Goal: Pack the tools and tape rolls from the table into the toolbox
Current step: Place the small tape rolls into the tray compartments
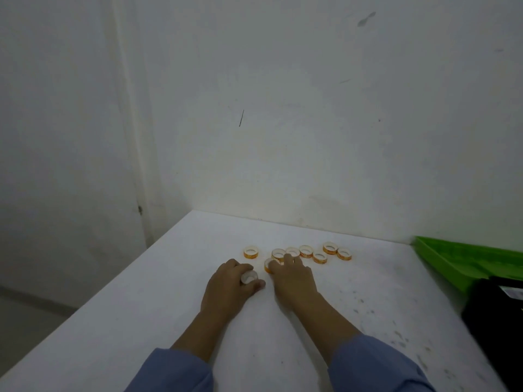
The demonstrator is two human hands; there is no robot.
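Several small orange and white tape rolls lie in a loose row on the white table [169,292], from one at the left [251,252] to one at the right [344,253]. My left hand [230,287] grips one tape roll [249,277] between curled fingers and thumb, just above the table. To its right, my right hand [294,278] lies over another tape roll [268,265], its fingers curled round it and partly hiding it. The toolbox shows at the right edge as a black body [492,312] with a green tray [464,261].
The table stands in a corner, with white walls close behind and to the left. Its left edge drops to the floor. Dark specks mark the table surface at the right, in front of the toolbox.
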